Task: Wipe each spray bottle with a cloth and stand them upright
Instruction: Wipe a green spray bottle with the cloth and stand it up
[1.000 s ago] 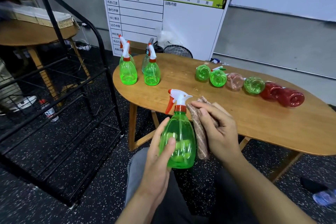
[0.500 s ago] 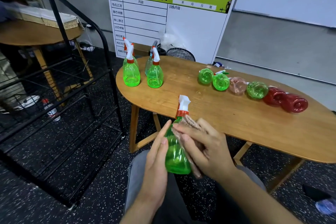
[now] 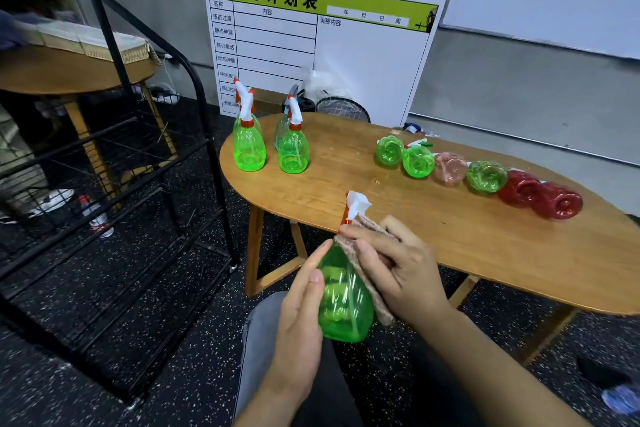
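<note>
Green spray bottle (image 3: 344,298) gripped by left hand (image 3: 299,319); right hand (image 3: 398,270) presses cloth (image 3: 367,274) on it.

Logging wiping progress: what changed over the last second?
The right hand slid the cloth from beside the held green bottle onto its shoulder and neck. The left hand kept its grip. Upright bottles and lying bottles stayed put.

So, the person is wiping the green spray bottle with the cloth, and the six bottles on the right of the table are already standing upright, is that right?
Not quite: in the head view the six bottles on the table lie on their sides. The rest holds: the right hand presses the cloth on the green spray bottle, gripped by the left hand.
</note>
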A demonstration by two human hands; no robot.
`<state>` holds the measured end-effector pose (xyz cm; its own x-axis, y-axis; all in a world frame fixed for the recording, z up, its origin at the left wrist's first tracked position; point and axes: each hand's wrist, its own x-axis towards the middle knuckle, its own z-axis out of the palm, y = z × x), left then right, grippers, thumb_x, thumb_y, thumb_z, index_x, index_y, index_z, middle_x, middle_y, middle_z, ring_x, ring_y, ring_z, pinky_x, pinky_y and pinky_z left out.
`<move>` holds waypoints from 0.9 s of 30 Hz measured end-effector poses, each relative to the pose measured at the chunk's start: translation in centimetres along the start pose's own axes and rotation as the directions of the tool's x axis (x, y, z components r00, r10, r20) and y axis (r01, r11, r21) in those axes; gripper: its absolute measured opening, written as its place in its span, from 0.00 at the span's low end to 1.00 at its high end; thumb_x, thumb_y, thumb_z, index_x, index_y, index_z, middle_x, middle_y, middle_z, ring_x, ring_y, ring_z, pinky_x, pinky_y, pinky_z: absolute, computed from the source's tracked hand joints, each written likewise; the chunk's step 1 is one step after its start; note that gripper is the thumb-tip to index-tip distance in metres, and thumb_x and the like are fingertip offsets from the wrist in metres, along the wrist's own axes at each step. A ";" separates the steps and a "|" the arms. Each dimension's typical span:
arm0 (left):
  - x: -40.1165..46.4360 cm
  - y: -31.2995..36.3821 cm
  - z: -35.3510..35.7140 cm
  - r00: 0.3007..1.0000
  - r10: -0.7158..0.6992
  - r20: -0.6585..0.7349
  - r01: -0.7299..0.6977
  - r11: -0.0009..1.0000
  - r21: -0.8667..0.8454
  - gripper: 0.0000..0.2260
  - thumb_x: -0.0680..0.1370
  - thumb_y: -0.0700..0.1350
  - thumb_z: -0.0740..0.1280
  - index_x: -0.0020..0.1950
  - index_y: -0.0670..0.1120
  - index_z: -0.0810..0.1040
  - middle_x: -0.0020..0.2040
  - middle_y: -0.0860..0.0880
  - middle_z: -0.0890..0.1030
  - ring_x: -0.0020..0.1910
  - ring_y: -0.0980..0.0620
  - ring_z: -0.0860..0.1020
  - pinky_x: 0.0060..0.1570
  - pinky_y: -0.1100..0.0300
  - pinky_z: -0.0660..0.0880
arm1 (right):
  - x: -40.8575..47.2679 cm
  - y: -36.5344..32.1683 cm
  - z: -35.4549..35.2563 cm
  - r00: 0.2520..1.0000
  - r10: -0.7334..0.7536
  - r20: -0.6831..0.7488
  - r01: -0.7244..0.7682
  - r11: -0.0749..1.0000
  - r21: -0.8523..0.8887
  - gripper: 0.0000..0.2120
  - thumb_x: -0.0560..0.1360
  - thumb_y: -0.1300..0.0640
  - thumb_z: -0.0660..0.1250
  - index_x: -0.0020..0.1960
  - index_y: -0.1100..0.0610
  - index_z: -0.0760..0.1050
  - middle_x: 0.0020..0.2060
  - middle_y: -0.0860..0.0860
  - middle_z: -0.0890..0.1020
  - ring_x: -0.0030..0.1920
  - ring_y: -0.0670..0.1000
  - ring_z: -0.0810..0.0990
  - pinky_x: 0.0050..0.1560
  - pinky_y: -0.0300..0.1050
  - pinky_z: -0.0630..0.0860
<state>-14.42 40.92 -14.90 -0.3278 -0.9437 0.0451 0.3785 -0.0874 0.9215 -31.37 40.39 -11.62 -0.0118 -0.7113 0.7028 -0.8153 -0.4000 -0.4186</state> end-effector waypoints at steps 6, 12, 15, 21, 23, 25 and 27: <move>0.2 -0.1 -0.3 1.000 -0.017 -0.017 0.017 0.999 -0.036 0.21 0.83 0.51 0.57 0.75 0.54 0.75 0.67 0.49 0.84 0.67 0.49 0.82 0.65 0.53 0.80 | -2.6 -1.9 0.5 0.990 -0.120 0.067 0.120 0.993 0.015 0.14 0.85 0.48 0.63 0.67 0.44 0.80 0.41 0.46 0.72 0.34 0.41 0.69 0.31 0.34 0.69; 0.3 0.1 -0.4 0.999 -0.047 -0.013 0.046 0.995 -0.092 0.21 0.84 0.51 0.55 0.76 0.54 0.74 0.65 0.44 0.84 0.64 0.42 0.83 0.64 0.50 0.81 | -5.0 -2.3 -0.2 0.846 -0.479 0.234 0.513 0.850 -0.118 0.14 0.79 0.50 0.72 0.65 0.45 0.83 0.36 0.49 0.76 0.34 0.46 0.69 0.29 0.39 0.69; 0.2 0.1 -0.1 0.999 -0.038 -0.001 0.038 0.999 -0.037 0.22 0.82 0.52 0.56 0.76 0.53 0.74 0.65 0.45 0.85 0.65 0.45 0.83 0.67 0.46 0.78 | -3.1 -1.6 -0.4 0.916 -0.373 0.146 0.390 0.915 -0.105 0.13 0.83 0.49 0.67 0.66 0.44 0.81 0.39 0.47 0.75 0.35 0.42 0.69 0.29 0.38 0.71; 0.1 0.2 0.1 1.000 -0.026 0.005 0.026 1.000 -0.017 0.21 0.83 0.51 0.58 0.75 0.52 0.75 0.69 0.51 0.83 0.69 0.51 0.80 0.69 0.49 0.77 | -0.2 -0.4 0.2 0.999 0.036 -0.038 -0.035 0.999 0.020 0.15 0.84 0.45 0.62 0.64 0.46 0.83 0.40 0.42 0.70 0.32 0.45 0.72 0.29 0.41 0.71; 0.1 0.0 -0.1 0.999 -0.033 -0.015 0.033 0.999 -0.023 0.20 0.85 0.50 0.57 0.75 0.53 0.76 0.69 0.50 0.83 0.69 0.50 0.80 0.68 0.48 0.75 | -0.8 -0.8 0.5 1.000 0.012 -0.027 -0.012 1.000 0.017 0.15 0.85 0.46 0.62 0.66 0.46 0.83 0.41 0.42 0.70 0.32 0.44 0.72 0.30 0.38 0.70; 0.3 -0.1 -0.3 0.998 -0.054 -0.029 0.053 0.998 -0.045 0.18 0.87 0.47 0.55 0.75 0.53 0.75 0.67 0.49 0.84 0.67 0.48 0.82 0.66 0.48 0.77 | -1.9 -1.4 0.6 0.998 -0.059 0.011 0.059 0.998 0.014 0.15 0.85 0.47 0.62 0.68 0.45 0.80 0.41 0.45 0.73 0.32 0.44 0.72 0.28 0.38 0.71; 0.4 -0.1 -0.5 0.997 -0.075 -0.032 0.072 0.995 -0.072 0.18 0.88 0.46 0.53 0.74 0.55 0.76 0.64 0.47 0.85 0.64 0.45 0.83 0.62 0.50 0.81 | -3.4 -2.1 0.7 0.974 -0.207 0.091 0.210 0.978 -0.021 0.14 0.85 0.47 0.63 0.69 0.43 0.78 0.40 0.48 0.74 0.32 0.44 0.71 0.27 0.39 0.72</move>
<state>-14.21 40.40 -15.18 -0.3276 -0.9441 -0.0360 0.4156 -0.1782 0.8919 -29.26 43.21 -13.50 0.2097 -0.6626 0.7190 -0.8115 -0.5281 -0.2500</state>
